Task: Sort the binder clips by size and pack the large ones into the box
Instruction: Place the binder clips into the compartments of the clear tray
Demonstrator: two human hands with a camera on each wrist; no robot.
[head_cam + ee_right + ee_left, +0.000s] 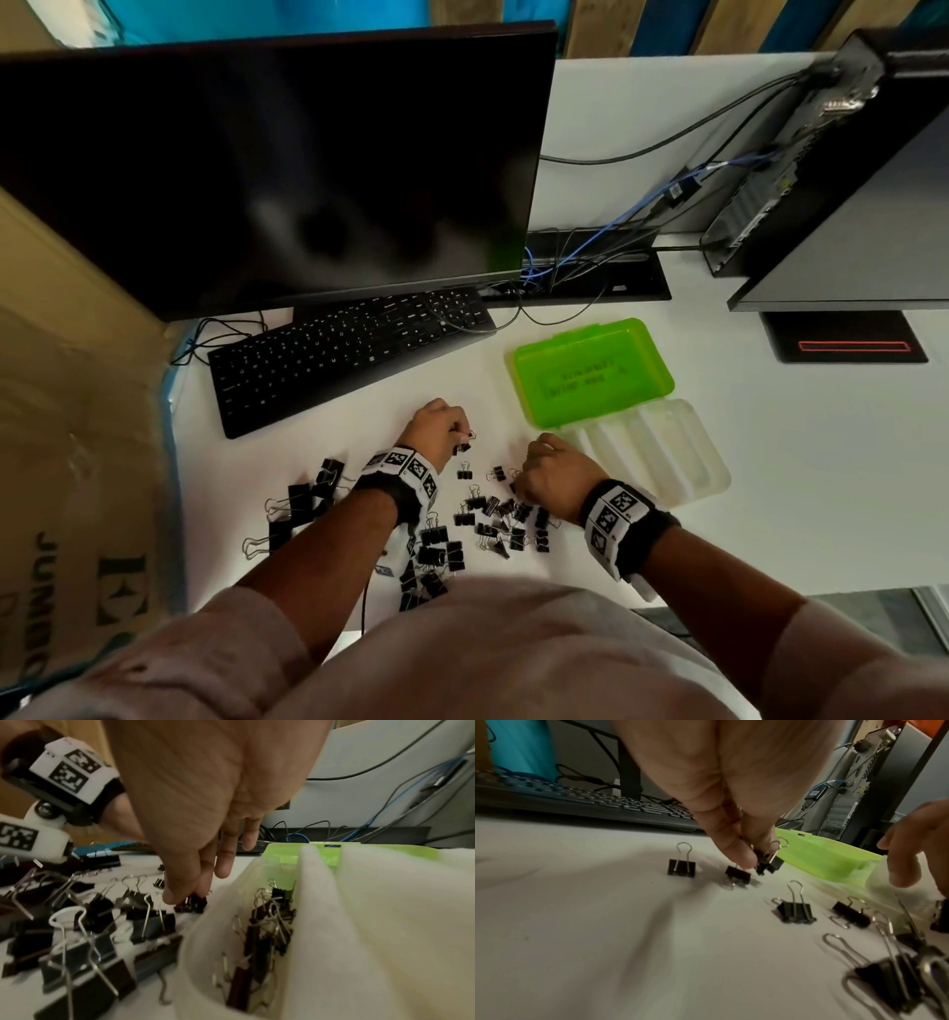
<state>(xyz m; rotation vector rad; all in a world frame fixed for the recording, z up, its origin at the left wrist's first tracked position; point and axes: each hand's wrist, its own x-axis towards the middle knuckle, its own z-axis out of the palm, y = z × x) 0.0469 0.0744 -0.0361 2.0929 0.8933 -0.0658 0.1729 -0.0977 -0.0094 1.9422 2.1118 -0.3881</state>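
Black binder clips lie scattered on the white desk [770,462]: large ones [303,498] at the left, a medium heap [434,555] by my left forearm, small ones [500,519] in the middle. My left hand [459,437] [754,860] pinches a few small clips [768,862] just above the desk. My right hand [518,483] [185,898] pinches a small clip [191,903] off the desk beside the box. The box lies open: green lid [590,370], clear ribbed tray [652,452]. The tray's [321,923] nearest compartment holds several clips [264,927].
A black keyboard [349,354] and a dark monitor [267,169] stand behind the clips. Cables [590,257] and a computer case [821,154] are at the back right. A cardboard box [67,411] borders the desk's left edge. Single small clips [681,867] [795,911] lie near my left hand.
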